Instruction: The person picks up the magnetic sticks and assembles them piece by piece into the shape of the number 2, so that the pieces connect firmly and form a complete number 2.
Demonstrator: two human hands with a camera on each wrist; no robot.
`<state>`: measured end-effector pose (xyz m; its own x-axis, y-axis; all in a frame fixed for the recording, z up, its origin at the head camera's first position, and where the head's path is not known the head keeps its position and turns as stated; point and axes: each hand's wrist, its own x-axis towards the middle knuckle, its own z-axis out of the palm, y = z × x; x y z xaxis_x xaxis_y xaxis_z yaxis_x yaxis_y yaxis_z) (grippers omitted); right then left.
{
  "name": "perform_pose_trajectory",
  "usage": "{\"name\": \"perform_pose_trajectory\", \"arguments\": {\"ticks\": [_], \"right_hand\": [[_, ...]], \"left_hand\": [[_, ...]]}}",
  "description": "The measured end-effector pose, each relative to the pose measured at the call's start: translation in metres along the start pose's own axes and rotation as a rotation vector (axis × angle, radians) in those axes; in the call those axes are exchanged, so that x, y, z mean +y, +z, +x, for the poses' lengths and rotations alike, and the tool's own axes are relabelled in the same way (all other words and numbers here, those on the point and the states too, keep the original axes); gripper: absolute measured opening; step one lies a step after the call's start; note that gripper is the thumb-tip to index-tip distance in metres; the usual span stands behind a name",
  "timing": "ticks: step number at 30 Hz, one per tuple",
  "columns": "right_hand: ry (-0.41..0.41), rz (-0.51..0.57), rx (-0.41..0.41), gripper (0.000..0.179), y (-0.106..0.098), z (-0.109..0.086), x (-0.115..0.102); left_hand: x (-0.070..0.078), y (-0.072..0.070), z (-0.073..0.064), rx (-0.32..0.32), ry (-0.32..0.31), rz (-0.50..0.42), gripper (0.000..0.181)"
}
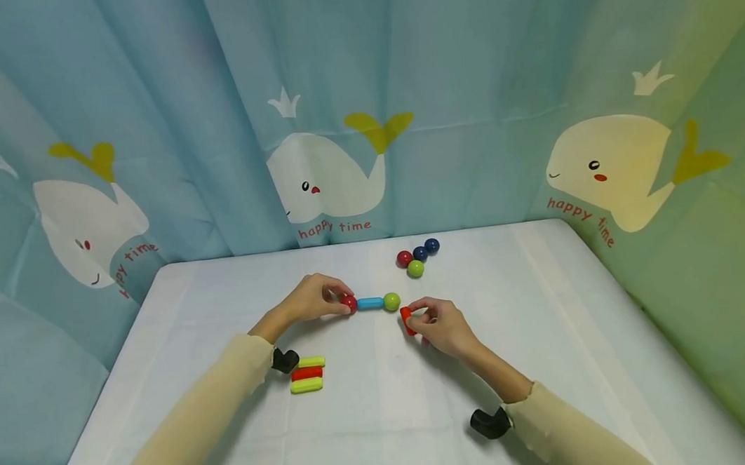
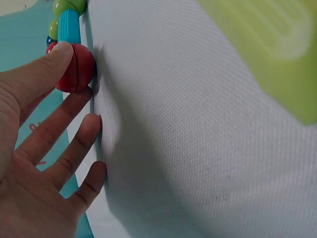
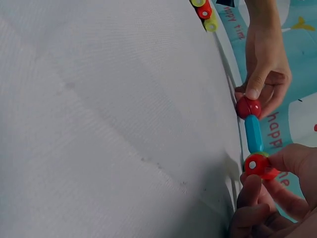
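**Left hand (image 1: 315,297) pinching a red ball (image 1: 349,303), right hand (image 1: 442,325) pinching a red rod (image 1: 407,320)**

So you've got your left thumb and a finger on that ball, and the left wrist view shows your other fingers spread out. The ball sits at one end of a blue rod (image 1: 370,303), with a green ball (image 1: 391,302) at the other end, all in a line on the white table (image 1: 370,429). On your right, the red rod is tilted just beside the green ball; can't tell if they're touching.

Farther back there's a little cluster: a second red ball (image 1: 404,259), two dark blue balls (image 1: 432,245) and a second green ball (image 1: 415,268). Near your left sleeve (image 1: 211,402), a second red rod (image 1: 307,373) lies between two yellow-green rods (image 1: 307,385). Behind the table hangs a blue-green curtain (image 1: 466,80) with white whales (image 1: 325,179) on it.
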<state>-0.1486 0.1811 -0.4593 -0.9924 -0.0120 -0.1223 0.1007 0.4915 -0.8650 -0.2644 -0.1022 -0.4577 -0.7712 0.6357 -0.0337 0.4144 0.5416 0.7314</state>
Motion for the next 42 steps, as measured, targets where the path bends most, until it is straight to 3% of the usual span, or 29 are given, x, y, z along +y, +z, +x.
{"name": "perform_pose_trajectory", "arguments": {"ticks": [28, 42], "right_hand": [[0.107, -0.016, 0.066, 0.026, 0.013, 0.009, -0.006], [0.092, -0.007, 0.066, 0.025, 0.014, 0.009, -0.004]], "left_hand": [[0.000, 0.004, 0.006, 0.001, 0.023, 0.000, 0.028], [0.003, 0.006, 0.008, 0.015, 0.024, 0.032, 0.026]]}}
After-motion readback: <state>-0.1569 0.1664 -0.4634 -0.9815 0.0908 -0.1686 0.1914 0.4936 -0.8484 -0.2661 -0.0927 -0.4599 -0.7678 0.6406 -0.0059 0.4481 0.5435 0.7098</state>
